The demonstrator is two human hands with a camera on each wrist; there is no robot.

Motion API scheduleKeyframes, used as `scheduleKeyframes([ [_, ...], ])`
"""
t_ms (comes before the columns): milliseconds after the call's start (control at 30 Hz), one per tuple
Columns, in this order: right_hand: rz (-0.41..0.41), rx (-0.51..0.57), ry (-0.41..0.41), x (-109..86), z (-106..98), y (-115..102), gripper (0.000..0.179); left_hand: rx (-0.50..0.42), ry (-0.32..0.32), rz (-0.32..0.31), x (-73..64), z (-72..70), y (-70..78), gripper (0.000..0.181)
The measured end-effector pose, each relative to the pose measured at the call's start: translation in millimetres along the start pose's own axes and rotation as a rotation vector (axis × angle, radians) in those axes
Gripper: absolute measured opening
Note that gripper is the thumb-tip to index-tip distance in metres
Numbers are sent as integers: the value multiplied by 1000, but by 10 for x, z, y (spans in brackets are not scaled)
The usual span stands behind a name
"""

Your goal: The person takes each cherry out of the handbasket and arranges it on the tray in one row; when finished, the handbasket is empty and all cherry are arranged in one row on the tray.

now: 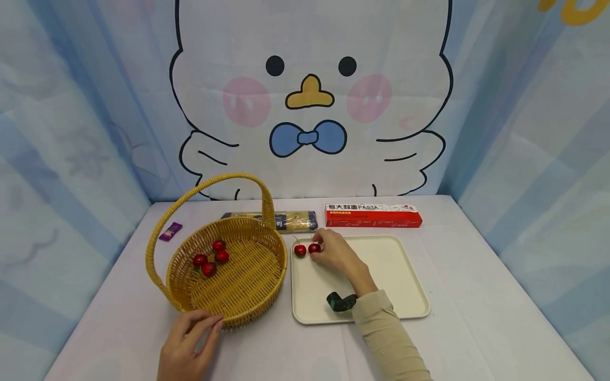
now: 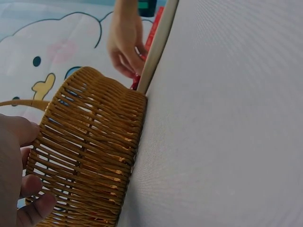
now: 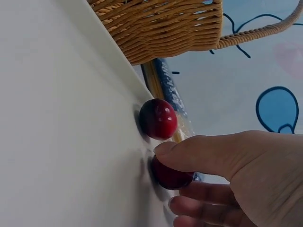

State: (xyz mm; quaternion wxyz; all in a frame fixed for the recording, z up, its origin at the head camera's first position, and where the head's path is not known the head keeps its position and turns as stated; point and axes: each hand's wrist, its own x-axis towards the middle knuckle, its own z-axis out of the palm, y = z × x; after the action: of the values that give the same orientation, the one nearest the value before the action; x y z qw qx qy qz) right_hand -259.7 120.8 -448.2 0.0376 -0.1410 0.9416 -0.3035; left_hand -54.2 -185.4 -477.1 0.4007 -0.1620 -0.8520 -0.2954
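My right hand [image 1: 337,255] reaches over the cream tray [image 1: 381,280] and pinches a dark red cherry [image 1: 314,248] at its far left part. In the right wrist view the thumb [image 3: 189,153] covers part of that cherry, with the fingers on its other side. A second cherry [image 1: 299,250], with a stem, lies just left of it on the tray. My left hand [image 1: 188,344] holds the near rim of the yellow wicker basket [image 1: 248,312] between thumb and fingers. Several cherries [image 1: 208,269] lie inside the basket, toward its left side.
Behind the basket and tray lie a clear pack of pasta [image 1: 297,221] and a red pasta box [image 1: 374,216]. A small purple packet [image 1: 170,231] sits left of the basket. The basket's tall handle [image 1: 157,233] arches up on its left and far sides.
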Motion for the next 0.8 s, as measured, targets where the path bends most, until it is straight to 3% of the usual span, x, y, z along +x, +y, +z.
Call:
scheduleKeyframes([
  [233,10,1,12,-18,-105,-80,40,3,13,7,2,10,-3,50],
  [533,-57,23,38,-65,-208,-237,42,6,-9,-22,1,-6,5,52],
  [800,-123,40,52,-104,-284,-524,42,-5,14,0,6,4,8,50],
])
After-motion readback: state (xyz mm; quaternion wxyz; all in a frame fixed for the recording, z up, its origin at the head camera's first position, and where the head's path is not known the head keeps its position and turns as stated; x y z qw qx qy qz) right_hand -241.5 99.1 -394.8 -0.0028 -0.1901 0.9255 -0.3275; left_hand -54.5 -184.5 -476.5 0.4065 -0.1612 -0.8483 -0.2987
